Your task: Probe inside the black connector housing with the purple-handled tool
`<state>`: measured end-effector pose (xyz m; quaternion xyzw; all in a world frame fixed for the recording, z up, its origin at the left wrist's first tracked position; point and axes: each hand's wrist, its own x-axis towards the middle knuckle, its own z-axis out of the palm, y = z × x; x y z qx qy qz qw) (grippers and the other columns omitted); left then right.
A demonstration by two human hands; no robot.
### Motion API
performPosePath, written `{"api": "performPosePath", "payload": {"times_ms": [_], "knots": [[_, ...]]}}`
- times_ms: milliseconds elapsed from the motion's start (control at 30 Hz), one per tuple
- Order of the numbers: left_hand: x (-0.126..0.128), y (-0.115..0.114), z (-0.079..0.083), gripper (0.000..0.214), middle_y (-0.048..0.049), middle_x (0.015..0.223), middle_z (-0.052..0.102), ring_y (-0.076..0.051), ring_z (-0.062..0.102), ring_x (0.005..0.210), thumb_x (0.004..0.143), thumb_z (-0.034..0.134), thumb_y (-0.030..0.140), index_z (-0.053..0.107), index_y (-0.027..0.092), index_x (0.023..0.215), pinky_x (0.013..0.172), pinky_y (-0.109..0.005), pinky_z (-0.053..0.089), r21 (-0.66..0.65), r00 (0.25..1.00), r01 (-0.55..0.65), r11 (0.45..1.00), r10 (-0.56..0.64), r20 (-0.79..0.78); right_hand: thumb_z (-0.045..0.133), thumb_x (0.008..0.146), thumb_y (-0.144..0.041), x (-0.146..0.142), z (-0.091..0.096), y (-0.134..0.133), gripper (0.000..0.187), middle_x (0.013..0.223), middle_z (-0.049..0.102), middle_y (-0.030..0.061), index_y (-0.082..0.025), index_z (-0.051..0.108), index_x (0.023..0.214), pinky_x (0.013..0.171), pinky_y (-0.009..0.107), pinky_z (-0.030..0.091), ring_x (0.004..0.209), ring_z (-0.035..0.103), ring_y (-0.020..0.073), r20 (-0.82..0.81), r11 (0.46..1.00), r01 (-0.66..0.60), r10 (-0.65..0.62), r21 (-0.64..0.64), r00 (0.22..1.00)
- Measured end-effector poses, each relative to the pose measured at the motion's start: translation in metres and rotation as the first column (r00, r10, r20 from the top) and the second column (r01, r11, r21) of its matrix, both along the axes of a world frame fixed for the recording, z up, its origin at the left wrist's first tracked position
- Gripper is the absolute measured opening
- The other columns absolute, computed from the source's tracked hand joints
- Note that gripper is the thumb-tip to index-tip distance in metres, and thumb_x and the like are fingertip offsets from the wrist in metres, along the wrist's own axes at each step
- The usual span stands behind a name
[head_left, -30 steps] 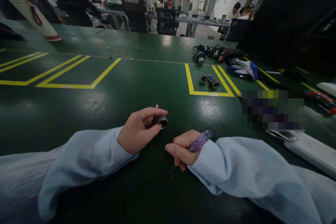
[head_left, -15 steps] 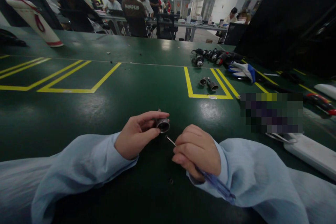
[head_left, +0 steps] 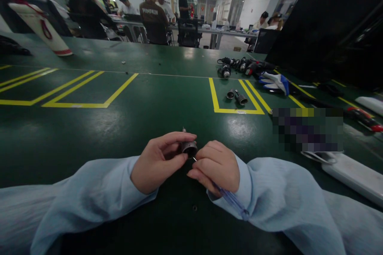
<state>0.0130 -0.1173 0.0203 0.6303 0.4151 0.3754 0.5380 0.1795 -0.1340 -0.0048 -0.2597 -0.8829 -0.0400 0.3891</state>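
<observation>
My left hand [head_left: 157, 161] pinches a small dark metal cylinder part [head_left: 189, 148] just above the green table [head_left: 119, 127], its open end facing my right hand. My right hand [head_left: 218, 165] is closed round a screwdriver with a clear purple handle [head_left: 231, 202]. The thin shaft points up into the cylinder's open end, and the handle trails back over my right sleeve. Both hands are almost touching at the table's near middle.
Two similar cylinder parts [head_left: 237, 96] lie inside a yellow-taped box. Behind them sit a pile of more parts [head_left: 236, 65] and a blue-white glove [head_left: 275, 81]. A white power strip [head_left: 353, 173] lies at right, a white cone-shaped object [head_left: 42, 28] far left. People sit at far tables.
My right hand turned the screwdriver round so its tip points at the part, then moved left and up until the tip reached the cylinder. My left hand shifted slightly right with the part.
</observation>
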Motion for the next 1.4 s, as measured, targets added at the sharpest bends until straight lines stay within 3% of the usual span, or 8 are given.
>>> {"api": "performPosePath", "payload": {"times_ms": [333, 1067, 1200, 1267, 1300, 1333, 1367, 1400], "knots": [[0.006, 0.000, -0.002, 0.028, -0.0078, 0.089, 0.070, -0.022, 0.065, 0.085, 0.059, 0.059, 0.010, 0.064, 0.013, 0.086, 0.073, -0.029, 0.055, 0.009, 0.996, -0.067, 0.998, 0.068, -0.050, 0.045, 0.085, -0.024, -0.002, -0.001, 0.002, 0.029, 0.059, 0.055, 0.0035, -0.014, 0.057, 0.060, 0.054, 0.027, 0.034, 0.058, 0.047, 0.0138, 0.034, 0.999, -0.010, 0.009, 0.045, 0.999], [0.010, 0.002, -0.001, 0.024, -0.0062, 0.094, 0.070, -0.021, 0.064, 0.091, 0.059, 0.056, 0.007, 0.068, 0.013, 0.080, 0.088, -0.033, 0.050, -0.002, 0.996, -0.091, 0.996, 0.091, -0.004, 0.043, 0.086, -0.025, -0.002, 0.002, -0.002, 0.031, 0.057, 0.055, 0.0037, -0.015, 0.056, 0.060, 0.053, 0.028, 0.035, 0.057, 0.047, 0.0144, 0.070, 0.999, 0.023, -0.025, 0.030, 0.997], [0.009, 0.002, 0.000, 0.023, -0.0062, 0.093, 0.070, -0.021, 0.065, 0.090, 0.060, 0.058, 0.008, 0.068, 0.013, 0.080, 0.087, -0.033, 0.051, -0.005, 0.997, -0.079, 0.997, 0.079, 0.018, 0.040, 0.087, -0.026, -0.002, 0.006, -0.003, 0.035, 0.056, 0.057, 0.0057, -0.014, 0.057, 0.060, 0.053, 0.028, 0.039, 0.056, 0.051, 0.0145, -0.017, 1.000, -0.004, 0.003, -0.015, 1.000], [0.009, 0.002, -0.001, 0.023, -0.0063, 0.092, 0.071, -0.021, 0.065, 0.091, 0.059, 0.058, 0.007, 0.068, 0.013, 0.079, 0.087, -0.033, 0.051, -0.006, 0.997, -0.075, 0.997, 0.075, 0.031, 0.039, 0.087, -0.026, -0.002, 0.008, -0.005, 0.035, 0.055, 0.059, 0.0060, -0.013, 0.056, 0.059, 0.055, 0.027, 0.041, 0.056, 0.053, 0.0137, -0.153, 0.988, -0.059, 0.036, -0.144, 0.988], [0.008, 0.003, -0.002, 0.023, -0.0065, 0.091, 0.071, -0.021, 0.064, 0.091, 0.059, 0.058, 0.006, 0.068, 0.013, 0.079, 0.088, -0.033, 0.050, -0.007, 0.996, -0.075, 0.997, 0.076, 0.037, 0.039, 0.087, -0.027, -0.002, 0.009, -0.007, 0.037, 0.054, 0.059, 0.0054, -0.014, 0.056, 0.058, 0.055, 0.027, 0.042, 0.055, 0.054, 0.0129, -0.243, 0.959, -0.099, 0.033, -0.267, 0.970], [0.008, 0.004, -0.003, 0.023, -0.0065, 0.091, 0.071, -0.021, 0.064, 0.091, 0.059, 0.058, 0.006, 0.068, 0.013, 0.078, 0.088, -0.033, 0.050, -0.008, 0.996, -0.077, 0.997, 0.078, 0.044, 0.039, 0.087, -0.029, -0.002, 0.010, -0.009, 0.039, 0.052, 0.058, 0.0043, -0.014, 0.056, 0.057, 0.054, 0.025, 0.043, 0.053, 0.054, 0.0117, -0.325, 0.888, -0.155, 0.007, -0.433, 0.946], [0.008, 0.005, -0.005, 0.022, -0.0066, 0.091, 0.071, -0.021, 0.065, 0.091, 0.059, 0.058, 0.006, 0.068, 0.013, 0.078, 0.088, -0.034, 0.050, -0.009, 0.996, -0.079, 0.997, 0.079, 0.050, 0.039, 0.087, -0.032, -0.001, 0.010, -0.010, 0.041, 0.049, 0.057, 0.0027, -0.014, 0.056, 0.055, 0.051, 0.023, 0.042, 0.049, 0.053, 0.0102, -0.385, 0.759, -0.224, -0.038, -0.611, 0.922], [0.007, 0.006, -0.007, 0.022, -0.0066, 0.092, 0.070, -0.021, 0.065, 0.089, 0.059, 0.059, 0.007, 0.067, 0.013, 0.078, 0.088, -0.034, 0.050, -0.010, 0.995, -0.078, 0.997, 0.079, 0.058, 0.041, 0.087, -0.036, -0.001, 0.010, -0.011, 0.042, 0.046, 0.055, 0.0011, -0.014, 0.056, 0.054, 0.048, 0.021, 0.041, 0.046, 0.051, 0.0087, -0.416, 0.581, -0.292, -0.088, -0.760, 0.905]]}}
